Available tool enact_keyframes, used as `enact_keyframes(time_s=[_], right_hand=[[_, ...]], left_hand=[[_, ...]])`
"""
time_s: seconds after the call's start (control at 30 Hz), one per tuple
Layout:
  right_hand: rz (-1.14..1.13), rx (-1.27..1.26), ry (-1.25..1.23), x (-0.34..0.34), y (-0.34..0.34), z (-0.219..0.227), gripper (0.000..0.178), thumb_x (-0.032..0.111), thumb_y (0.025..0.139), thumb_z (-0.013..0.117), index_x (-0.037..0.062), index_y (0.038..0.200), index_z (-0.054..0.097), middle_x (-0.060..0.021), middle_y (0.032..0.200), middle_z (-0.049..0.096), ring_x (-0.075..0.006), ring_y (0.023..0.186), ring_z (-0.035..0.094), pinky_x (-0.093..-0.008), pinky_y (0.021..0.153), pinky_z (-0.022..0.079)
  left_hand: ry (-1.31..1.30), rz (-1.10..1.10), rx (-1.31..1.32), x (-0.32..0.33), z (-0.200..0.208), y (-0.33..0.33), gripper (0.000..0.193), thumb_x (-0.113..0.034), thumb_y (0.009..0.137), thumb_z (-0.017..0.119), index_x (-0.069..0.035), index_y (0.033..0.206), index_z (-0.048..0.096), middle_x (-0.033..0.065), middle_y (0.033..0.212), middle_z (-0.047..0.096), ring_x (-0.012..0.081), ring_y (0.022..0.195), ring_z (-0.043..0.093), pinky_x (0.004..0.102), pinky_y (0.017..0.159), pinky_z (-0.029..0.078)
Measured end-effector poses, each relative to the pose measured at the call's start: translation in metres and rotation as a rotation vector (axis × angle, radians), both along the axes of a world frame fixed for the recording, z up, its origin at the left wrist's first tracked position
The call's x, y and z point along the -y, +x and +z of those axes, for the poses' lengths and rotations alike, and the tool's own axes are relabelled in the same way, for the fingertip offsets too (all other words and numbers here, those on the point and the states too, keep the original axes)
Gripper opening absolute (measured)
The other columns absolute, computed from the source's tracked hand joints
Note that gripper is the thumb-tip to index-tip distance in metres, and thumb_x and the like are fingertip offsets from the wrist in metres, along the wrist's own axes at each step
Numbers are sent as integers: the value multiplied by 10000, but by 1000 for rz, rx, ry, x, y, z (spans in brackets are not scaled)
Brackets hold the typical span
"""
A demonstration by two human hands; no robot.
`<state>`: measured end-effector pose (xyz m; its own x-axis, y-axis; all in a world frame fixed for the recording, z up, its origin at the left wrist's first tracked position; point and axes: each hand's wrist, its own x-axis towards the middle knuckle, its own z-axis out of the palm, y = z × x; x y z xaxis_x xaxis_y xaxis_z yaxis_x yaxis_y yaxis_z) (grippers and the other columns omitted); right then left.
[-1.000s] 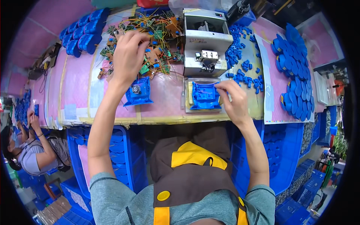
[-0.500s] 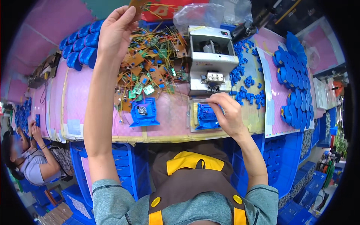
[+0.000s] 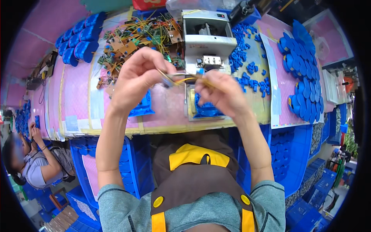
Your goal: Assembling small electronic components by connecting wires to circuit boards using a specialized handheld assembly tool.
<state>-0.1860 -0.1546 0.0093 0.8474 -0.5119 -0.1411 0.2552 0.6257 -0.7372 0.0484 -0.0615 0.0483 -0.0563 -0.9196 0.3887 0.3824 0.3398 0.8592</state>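
My left hand [image 3: 138, 79] is raised over the front of the bench, thumb and fingers pinching a small circuit board with wires [image 3: 167, 81], seen nearly edge-on and blurred. From it, yellow and dark wires [image 3: 184, 80] stretch across to my right hand [image 3: 223, 92], whose closed fingers grip them. Beneath my left wrist sits a blue plastic housing [image 3: 143, 107], partly covered. Another blue housing [image 3: 208, 111] lies in a clear-sided fixture [image 3: 190, 110] under my right hand, which hides part of it.
A white bench machine [image 3: 210, 43] stands behind my hands. Wired circuit boards [image 3: 123, 48] are heaped left of it; small blue parts [image 3: 239, 54] lie to its right. Stacked blue shells [image 3: 81, 38] [image 3: 305, 83] flank both sides. Blue crates [image 3: 135, 158] stand below the bench. A person [image 3: 36, 158] works at far left.
My left hand has come down and inward from the far left with the board. My right hand has lifted off the fixture's housing and now holds the wires. The view has shifted slightly.
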Motion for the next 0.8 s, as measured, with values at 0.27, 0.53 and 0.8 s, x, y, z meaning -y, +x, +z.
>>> enact_keyframes(time_s=[0.27,0.53,0.8], right_hand=[[272,312,636,-32,0,-15,732,603,990,279,-22,1298,503,-235,1044,647,-273,736,661,-425,673,598],[416,246,649,-39,-7,-39,587,487,977,481,-32,1250,498,-194,973,648,-286,692,686,-422,574,610],[306,-62,135,-37,-4,-6,182,80,879,674,10,1024,588,-111,853,663,-198,658,679,-361,592,587]], left_hand=[[-645,524,1140,-24,7,-38,168,-36,705,672,-35,870,641,136,993,678,283,837,669,366,670,531],[-484,333,965,-42,-4,-48,134,9,794,655,-20,921,628,185,1033,662,309,901,678,385,768,566],[-355,348,1103,-31,-3,-42,209,-5,716,670,-54,918,665,129,1059,640,271,940,638,341,800,530]])
